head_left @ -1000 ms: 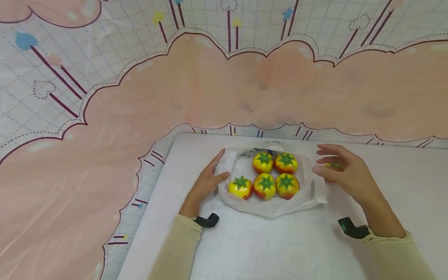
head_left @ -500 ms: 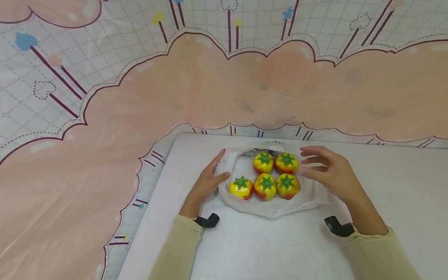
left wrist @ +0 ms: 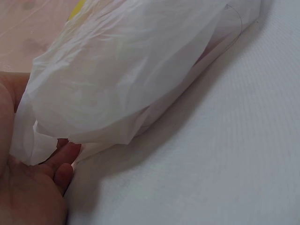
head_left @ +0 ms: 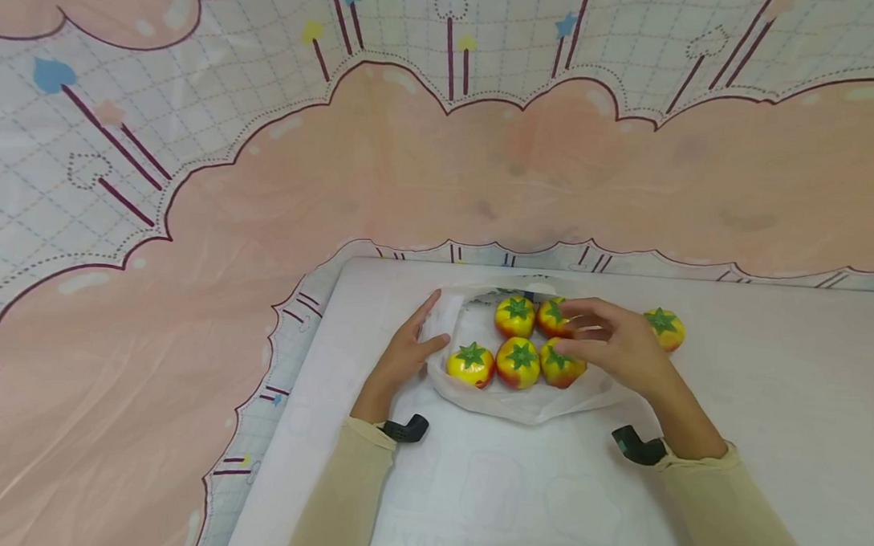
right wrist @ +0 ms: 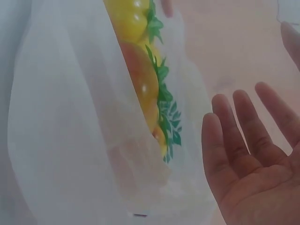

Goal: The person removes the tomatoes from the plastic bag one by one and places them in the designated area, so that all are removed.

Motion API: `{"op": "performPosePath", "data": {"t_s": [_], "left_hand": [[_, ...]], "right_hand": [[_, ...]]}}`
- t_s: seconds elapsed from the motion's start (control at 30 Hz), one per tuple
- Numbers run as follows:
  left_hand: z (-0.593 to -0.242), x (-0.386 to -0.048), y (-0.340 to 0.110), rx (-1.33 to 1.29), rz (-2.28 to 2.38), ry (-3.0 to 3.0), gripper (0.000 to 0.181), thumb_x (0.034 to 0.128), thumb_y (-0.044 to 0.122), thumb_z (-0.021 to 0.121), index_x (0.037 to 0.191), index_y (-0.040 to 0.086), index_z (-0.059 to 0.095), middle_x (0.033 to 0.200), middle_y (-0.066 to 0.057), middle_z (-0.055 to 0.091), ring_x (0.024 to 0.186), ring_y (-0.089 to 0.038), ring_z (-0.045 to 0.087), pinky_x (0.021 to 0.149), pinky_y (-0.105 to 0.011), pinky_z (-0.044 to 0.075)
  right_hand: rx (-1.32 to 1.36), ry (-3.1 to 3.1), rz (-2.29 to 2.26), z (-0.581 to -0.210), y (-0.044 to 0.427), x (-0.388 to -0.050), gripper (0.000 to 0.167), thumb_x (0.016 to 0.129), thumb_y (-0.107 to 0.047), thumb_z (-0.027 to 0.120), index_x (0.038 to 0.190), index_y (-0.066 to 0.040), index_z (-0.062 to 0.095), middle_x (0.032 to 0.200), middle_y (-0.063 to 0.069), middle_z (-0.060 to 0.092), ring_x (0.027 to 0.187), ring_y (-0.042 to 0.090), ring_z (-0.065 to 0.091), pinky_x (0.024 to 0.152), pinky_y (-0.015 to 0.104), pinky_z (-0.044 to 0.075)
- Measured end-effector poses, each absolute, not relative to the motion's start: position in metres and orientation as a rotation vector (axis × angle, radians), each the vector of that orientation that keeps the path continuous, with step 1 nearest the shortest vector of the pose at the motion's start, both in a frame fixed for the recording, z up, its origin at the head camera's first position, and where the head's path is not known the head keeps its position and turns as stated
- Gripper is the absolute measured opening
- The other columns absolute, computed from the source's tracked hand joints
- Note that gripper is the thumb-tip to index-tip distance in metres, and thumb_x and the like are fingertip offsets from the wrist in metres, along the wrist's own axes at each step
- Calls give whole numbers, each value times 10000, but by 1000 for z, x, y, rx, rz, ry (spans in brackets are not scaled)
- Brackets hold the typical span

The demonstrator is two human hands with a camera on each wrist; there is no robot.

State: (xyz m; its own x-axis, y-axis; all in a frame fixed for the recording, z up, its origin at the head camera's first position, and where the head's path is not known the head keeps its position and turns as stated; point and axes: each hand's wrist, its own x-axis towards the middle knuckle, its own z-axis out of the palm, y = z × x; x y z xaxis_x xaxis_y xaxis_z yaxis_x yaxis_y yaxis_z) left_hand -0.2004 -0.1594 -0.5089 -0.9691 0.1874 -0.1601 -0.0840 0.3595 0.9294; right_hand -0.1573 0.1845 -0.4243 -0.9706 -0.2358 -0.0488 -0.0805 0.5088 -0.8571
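Note:
A thin white plastic bag (head_left: 529,406) lies with its mouth spread, and several yellow-red fruits with green star-shaped tops (head_left: 517,363) sit inside. My left hand (head_left: 402,354) rests at the bag's left edge, thumb over the rim; the left wrist view has the bag (left wrist: 108,84) against the hand (left wrist: 33,192). Over the bag's right part hovers my right hand (head_left: 622,348), fingers apart, partly covering two fruits. In the right wrist view its spread fingers (right wrist: 248,136) hold nothing, beside the bag (right wrist: 61,122).
One more such fruit (head_left: 664,329) lies on the white table (head_left: 516,493), outside the bag to the right, behind my right hand. A patterned pink-and-white cloth (head_left: 484,170) stands behind the table and along its left side.
My right hand has moved left, from beside the bag's right edge to over the fruits, uncovering the fruit on the table. My left hand has stayed at the bag.

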Motion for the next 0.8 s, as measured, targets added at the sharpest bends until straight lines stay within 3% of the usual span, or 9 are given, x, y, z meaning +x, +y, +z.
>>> {"op": "performPosePath", "data": {"t_s": [0.17, 0.37, 0.8], "left_hand": [[-509, -201, -160, 83, 1647, 2388, 784, 951, 203, 709, 1529, 565, 324, 1687, 150, 233, 1595, -171, 145, 1302, -512, 113], [-510, -202, -159, 83, 1640, 2398, 784, 951, 211, 709, 1529, 570, 320, 1687, 154, 231, 1596, -171, 143, 1298, -529, 117], [-512, -202, -160, 105, 1674, 2380, 781, 951, 205, 714, 1524, 570, 327, 1682, 162, 240, 1592, -161, 154, 1304, -508, 112]], "right_hand": [[-260, 2569, -1452, -428, 174, -160, 619, 861, -449, 803, 1371, -148, 622, 1365, 82, 654, 1221, 290, 630, 994, 499, 576], [-344, 2531, -1528, -431, 163, -162, 583, 851, -356, 834, 1342, -102, 648, 1298, 109, 680, 1174, 282, 659, 1045, 504, 541], [-460, 2524, -1532, -441, 132, -163, 596, 804, -362, 872, 1309, -114, 676, 1249, 91, 704, 1107, 272, 685, 978, 495, 582]]}}
